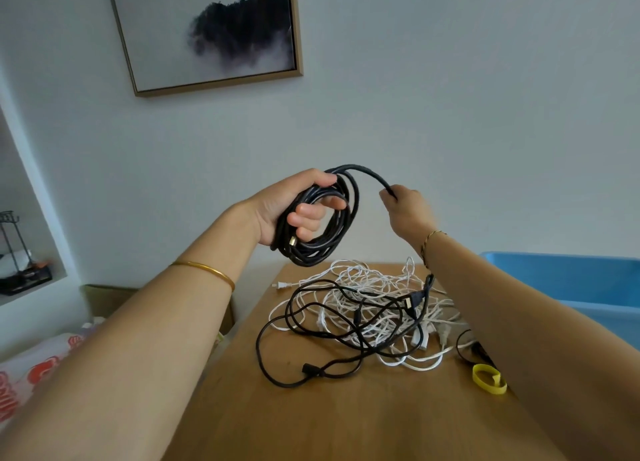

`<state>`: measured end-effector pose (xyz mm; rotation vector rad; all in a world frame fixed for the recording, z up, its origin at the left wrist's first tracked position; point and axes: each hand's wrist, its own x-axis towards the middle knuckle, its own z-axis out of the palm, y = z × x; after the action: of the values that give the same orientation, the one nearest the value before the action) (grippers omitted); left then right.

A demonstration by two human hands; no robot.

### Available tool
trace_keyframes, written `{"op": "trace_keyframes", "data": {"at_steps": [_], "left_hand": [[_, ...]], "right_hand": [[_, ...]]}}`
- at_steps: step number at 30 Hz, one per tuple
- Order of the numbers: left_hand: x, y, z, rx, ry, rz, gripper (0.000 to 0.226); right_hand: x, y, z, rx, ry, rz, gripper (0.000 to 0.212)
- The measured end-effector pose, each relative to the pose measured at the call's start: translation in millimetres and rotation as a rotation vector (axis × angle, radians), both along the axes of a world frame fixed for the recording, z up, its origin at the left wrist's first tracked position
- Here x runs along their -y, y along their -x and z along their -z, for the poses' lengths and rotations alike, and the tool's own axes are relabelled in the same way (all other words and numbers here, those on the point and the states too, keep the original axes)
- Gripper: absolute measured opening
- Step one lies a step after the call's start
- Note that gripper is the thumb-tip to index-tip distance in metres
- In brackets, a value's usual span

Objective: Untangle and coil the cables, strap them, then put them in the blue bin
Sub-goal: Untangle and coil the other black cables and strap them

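Observation:
My left hand point(294, 214) grips a coil of thick black cable point(332, 242), held up above the far end of the wooden table point(311, 422). A free length of that cable arcs to the right, where my right hand point(403, 206) pinches it. On the table below lies a tangle of white cables point(377, 287) mixed with thinner black cables point(277, 322). A yellow strap point(486, 379) lies at the table's right side beside my right forearm. The blue bin point(568, 280) stands to the right, partly hidden by that arm.
A framed picture point(211, 34) hangs on the wall ahead. At the left are a wall niche with a dark rack point(20, 263), a cardboard box point(104, 298) and a white bag with red print point(38, 370) below the table's edge.

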<state>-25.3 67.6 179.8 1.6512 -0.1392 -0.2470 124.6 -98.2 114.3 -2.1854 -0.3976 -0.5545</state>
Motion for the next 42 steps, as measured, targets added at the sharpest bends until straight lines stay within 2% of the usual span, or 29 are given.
{"op": "trace_keyframes", "data": {"at_steps": [4,8,14,16,19,22,25,29,31,33,36,37,40,42], "left_hand": [[9.4,-1.8,-6.8,0.038,0.143,0.064,0.034],[13.6,-3.2,-12.6,0.07,0.278,0.027,0.032],[14.8,-10.6,-22.0,0.132,0.712,-0.24,0.026],[13.2,-12.5,-22.5,0.141,0.788,-0.314,0.025],[11.7,-12.0,-19.3,0.14,0.701,-0.378,0.025],[10.7,-10.4,-13.4,0.123,0.544,-0.421,0.028],[9.1,-10.4,-8.4,0.112,0.427,-0.475,0.03],[6.9,-12.0,-4.6,0.106,0.35,-0.512,0.03],[6.7,-13.0,-3.1,0.101,0.349,-0.525,0.03],[7.7,-14.5,-1.8,0.094,0.345,-0.545,0.028],[9.2,-18.2,3.0,0.074,0.282,-0.57,0.026],[9.8,-19.6,5.4,0.067,0.255,-0.572,0.025],[14.2,-22.0,14.3,0.03,0.195,-0.544,0.023],[19.5,-21.5,20.2,-0.018,0.174,-0.507,0.022]], "right_hand": [[-7.2,7.3,-0.7,-0.063,-0.002,-0.091,0.028],[-9.1,11.6,8.5,-0.183,0.023,-0.154,0.033],[-9.1,23.2,38.3,-0.362,0.04,-0.313,0.033],[-10.1,22.1,47.1,-0.395,0.026,-0.335,0.029],[-7.5,15.1,48.6,-0.332,-0.128,-0.246,0.025],[0.9,9.9,40.6,-0.37,-0.424,-0.215,0.025],[14.0,2.5,37.6,-0.371,-0.609,-0.208,0.034],[26.4,-0.5,43.7,-0.278,-0.462,-0.232,0.033],[28.3,-1.9,46.3,-0.266,-0.312,-0.248,0.031],[28.8,-1.4,47.0,-0.197,0.009,-0.213,0.032],[24.7,7.3,41.7,0.021,0.663,-0.064,0.03],[21.8,10.6,39.7,0.097,0.759,-0.029,0.029],[15.6,15.2,31.0,0.16,0.784,0.055,0.025],[14.2,11.4,25.5,0.142,0.711,0.105,0.026]]}}
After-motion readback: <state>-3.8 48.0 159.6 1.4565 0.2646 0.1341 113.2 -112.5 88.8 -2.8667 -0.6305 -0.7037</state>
